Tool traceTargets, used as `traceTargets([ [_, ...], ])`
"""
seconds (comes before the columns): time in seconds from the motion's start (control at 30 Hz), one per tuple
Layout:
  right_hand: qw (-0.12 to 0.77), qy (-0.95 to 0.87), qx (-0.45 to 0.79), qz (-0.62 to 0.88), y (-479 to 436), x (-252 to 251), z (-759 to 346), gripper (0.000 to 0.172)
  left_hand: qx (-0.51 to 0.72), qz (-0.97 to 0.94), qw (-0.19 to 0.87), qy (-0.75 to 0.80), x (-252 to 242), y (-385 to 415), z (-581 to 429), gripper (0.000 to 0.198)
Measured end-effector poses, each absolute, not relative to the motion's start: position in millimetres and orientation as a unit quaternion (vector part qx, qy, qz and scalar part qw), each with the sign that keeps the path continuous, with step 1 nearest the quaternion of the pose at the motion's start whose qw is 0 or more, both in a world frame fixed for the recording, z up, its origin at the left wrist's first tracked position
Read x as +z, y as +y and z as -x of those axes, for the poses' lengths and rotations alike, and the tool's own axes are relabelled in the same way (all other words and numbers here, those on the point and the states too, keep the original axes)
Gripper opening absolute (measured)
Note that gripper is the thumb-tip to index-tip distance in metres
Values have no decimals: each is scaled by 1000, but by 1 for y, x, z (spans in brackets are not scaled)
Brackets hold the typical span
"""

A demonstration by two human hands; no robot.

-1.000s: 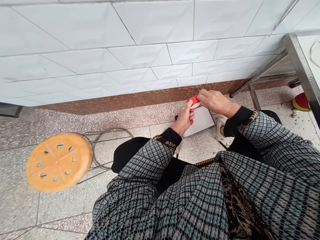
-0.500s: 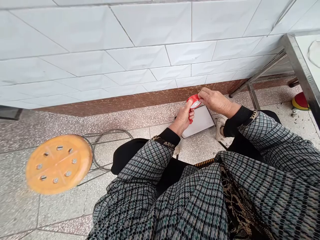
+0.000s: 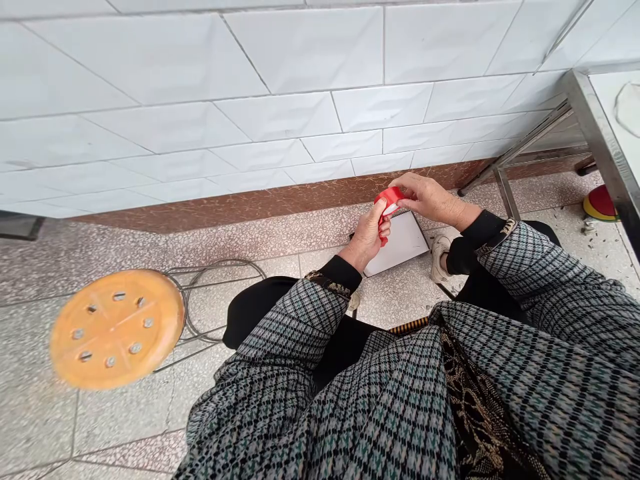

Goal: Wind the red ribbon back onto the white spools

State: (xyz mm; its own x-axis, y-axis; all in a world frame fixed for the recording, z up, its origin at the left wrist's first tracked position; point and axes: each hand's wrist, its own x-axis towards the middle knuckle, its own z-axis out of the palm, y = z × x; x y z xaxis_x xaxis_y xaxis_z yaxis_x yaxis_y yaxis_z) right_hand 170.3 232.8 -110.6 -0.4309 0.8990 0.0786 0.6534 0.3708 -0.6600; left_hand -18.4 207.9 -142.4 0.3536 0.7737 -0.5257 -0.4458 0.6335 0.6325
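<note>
A red ring-shaped roll with a pale inside, like tape or ribbon (image 3: 390, 195), is between my hands, in front of the wall's foot. My left hand (image 3: 371, 228) is closed round its lower left side, and a bit of red shows below the fingers. At its right edge my right hand (image 3: 424, 198) holds it between thumb and fingers. Beneath both hands a white rectangular tray or board (image 3: 403, 245) with a dark edge is near the floor, partly hidden by my left hand.
An orange round stool (image 3: 117, 330) with metal wire legs is at the left. A metal-framed table (image 3: 603, 133) stands at the right, with a red and yellow object (image 3: 601, 202) on the floor below. The white tiled wall (image 3: 310, 60) rises ahead.
The red roll has turned slightly, so more of its red outer side shows. My right hand's fingers have shifted and spread a little along its edge.
</note>
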Motion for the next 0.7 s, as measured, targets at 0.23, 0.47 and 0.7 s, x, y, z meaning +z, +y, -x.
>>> traceTargets([
  [0.23,197,-791,361,452,240,-102,-179,22,364,-192,817,404,-147,203,21,40],
  [0.47,187,-774,399,455,239,-97,-184,27,352,-203,820,403,-146,204,20,38],
  [0.7,286,-600,599,447,232,-124,-165,49,392,-177,835,342,-142,203,19,42],
])
